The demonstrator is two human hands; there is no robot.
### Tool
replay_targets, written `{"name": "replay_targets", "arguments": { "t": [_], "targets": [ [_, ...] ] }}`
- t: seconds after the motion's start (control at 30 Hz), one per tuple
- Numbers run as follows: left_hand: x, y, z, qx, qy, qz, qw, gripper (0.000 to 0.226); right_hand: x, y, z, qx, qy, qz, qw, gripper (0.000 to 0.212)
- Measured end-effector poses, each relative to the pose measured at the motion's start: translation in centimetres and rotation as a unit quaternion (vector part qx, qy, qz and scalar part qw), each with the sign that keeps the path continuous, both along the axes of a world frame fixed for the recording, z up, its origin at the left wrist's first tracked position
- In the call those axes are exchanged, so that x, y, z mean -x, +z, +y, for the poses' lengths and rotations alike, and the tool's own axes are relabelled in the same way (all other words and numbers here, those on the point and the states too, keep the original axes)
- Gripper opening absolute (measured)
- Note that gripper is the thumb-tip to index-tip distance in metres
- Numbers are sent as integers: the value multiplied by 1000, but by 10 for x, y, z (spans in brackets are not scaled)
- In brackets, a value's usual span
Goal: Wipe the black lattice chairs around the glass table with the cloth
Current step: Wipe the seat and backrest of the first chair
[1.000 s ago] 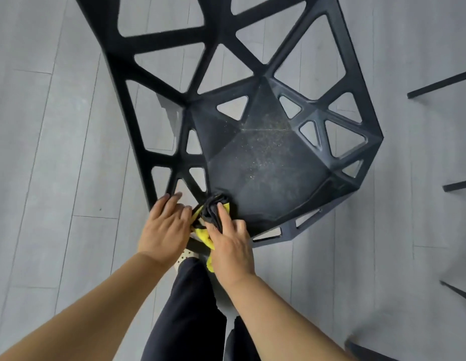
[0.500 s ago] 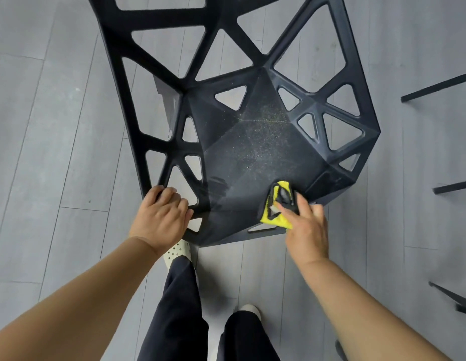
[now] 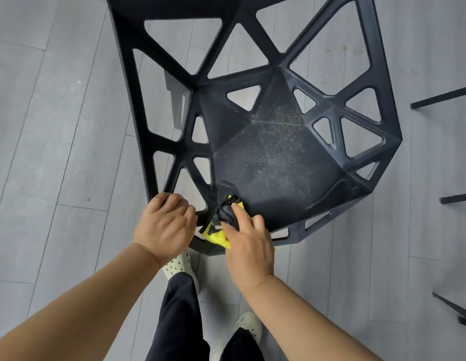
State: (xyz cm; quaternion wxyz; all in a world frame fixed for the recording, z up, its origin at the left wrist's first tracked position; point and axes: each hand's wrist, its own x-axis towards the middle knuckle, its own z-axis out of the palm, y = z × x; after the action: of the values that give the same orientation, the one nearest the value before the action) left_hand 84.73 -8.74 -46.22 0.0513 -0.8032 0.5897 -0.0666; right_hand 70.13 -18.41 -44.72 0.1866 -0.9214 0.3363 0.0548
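A black lattice chair (image 3: 276,162) fills the view from above, its seat speckled with pale dust around the middle. My left hand (image 3: 165,224) grips the seat's front left edge, fingers curled over the rim. Just to its right, my right hand (image 3: 248,242) presses a bunched yellow and black cloth (image 3: 221,225) onto the front part of the seat. The strip of seat along the front edge looks darker and damp. No glass table shows here.
Grey plank floor (image 3: 57,152) lies all around the chair. Thin black legs of other furniture (image 3: 440,99) stick in from the right edge. My dark trousers and pale perforated shoes (image 3: 179,267) stand directly under the chair's front edge.
My right hand slid the cloth from the seat's front left to the front right, then back left beside my left hand. My left hand kept its hold on the front left edge.
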Motion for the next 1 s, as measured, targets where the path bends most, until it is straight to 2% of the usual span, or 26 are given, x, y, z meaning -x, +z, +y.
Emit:
{"name": "replay_targets", "arguments": {
  "t": [0.2, 0.3, 0.43, 0.63, 0.73, 0.9, 1.0],
  "targets": [
    [-1, -2, 0, -16, 2, 15, 1000, 33, -96, -8, -44, -5, -24, 46, 999, 43],
    [-1, 0, -1, -31, 3, 19, 999, 33, -115, -8, -56, 7, -12, 52, 999, 45],
    [0, 6, -1, -60, 6, 21, 998, 32, -87, -6, -37, 21, -1, 32, 999, 46],
    [2, 13, -5, -87, 9, 25, 996, 29, -20, 4, -10, -7, 6, 8, 1000, 42],
    [5, 16, -6, -93, 11, 39, 995, 30, 10, 3, -26, 15, 41, -2, 999, 41],
    [11, 20, -7, -98, 11, 53, 994, 22, 53, 2, -67, 51, -17, 4, 999, 41],
    [17, 20, -8, -107, 9, 73, 991, 38, 81, 7, -92, 69, -3, 23, 997, 40]
  ]
}}
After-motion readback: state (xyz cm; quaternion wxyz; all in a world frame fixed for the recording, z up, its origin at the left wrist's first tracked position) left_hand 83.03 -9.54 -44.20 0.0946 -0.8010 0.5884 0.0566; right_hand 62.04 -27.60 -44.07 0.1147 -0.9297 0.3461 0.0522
